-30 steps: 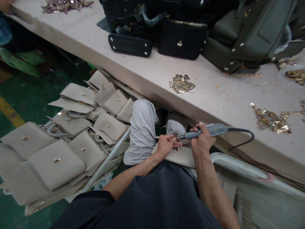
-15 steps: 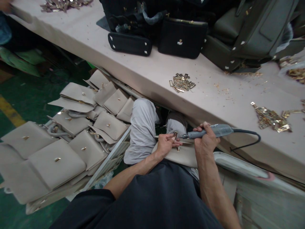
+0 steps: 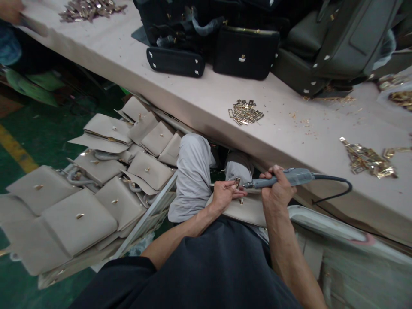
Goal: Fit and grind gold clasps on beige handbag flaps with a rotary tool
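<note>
Across my lap lies a beige handbag (image 3: 249, 210) with a small gold fitting on its front. My left hand (image 3: 223, 195) is closed, pinching a small rectangular gold metal plate (image 3: 237, 182) at the bag's upper edge. In my right hand (image 3: 277, 189), an electric screwdriver (image 3: 294, 176) is held nearly level, with its cable trailing off to the right. The screwdriver's tip points left and is right beside the plate; whether it touches a screw is too small to tell.
Beige handbags (image 3: 79, 214) pile up on my left. On the long table (image 3: 199, 101) lie gold plates (image 3: 246, 112), further gold hardware (image 3: 370, 159), black bags (image 3: 246, 51) and dark green bags (image 3: 322, 56). A pale plastic bin (image 3: 325, 219) stands at my right. Another person's hand (image 3: 11, 10) shows far left.
The view has shifted slightly, and the other person's hand at the far left shows more. Both my hands, the plate and the screwdriver keep nearly the same position.
</note>
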`<state>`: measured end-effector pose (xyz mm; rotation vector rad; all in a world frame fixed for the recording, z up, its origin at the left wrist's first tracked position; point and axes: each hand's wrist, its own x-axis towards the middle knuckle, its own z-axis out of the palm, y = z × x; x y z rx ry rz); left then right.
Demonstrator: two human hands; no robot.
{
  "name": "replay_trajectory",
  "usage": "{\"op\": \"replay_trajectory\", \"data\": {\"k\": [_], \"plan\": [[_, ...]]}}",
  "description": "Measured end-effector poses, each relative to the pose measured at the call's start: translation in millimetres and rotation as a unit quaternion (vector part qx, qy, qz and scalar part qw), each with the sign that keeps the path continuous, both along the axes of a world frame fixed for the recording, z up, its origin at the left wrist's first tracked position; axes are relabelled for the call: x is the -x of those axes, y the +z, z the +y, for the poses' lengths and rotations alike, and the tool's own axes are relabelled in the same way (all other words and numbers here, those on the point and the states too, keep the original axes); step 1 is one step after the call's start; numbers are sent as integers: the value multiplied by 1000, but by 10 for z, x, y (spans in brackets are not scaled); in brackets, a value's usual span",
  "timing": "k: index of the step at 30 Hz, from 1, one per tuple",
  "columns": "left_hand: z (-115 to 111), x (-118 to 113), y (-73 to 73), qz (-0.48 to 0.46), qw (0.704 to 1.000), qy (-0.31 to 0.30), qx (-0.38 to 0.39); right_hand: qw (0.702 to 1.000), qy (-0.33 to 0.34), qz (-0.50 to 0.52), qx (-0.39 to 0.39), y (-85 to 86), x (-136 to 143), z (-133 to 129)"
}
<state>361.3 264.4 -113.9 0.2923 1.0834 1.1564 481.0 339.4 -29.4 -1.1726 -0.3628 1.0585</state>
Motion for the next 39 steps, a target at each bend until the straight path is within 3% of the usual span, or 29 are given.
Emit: {"op": "replay_trajectory", "data": {"k": [14,25,39], "plan": [[43,-9,152,-1,1000,3,18,999,9,-22,-41,66,143,-58],[55,-19,157,1,999,-1,33,993,23,-60,-102,68,205,-107],[56,-55,213,10,999,12,31,966,86,-196,-144,96,357,-255]]}}
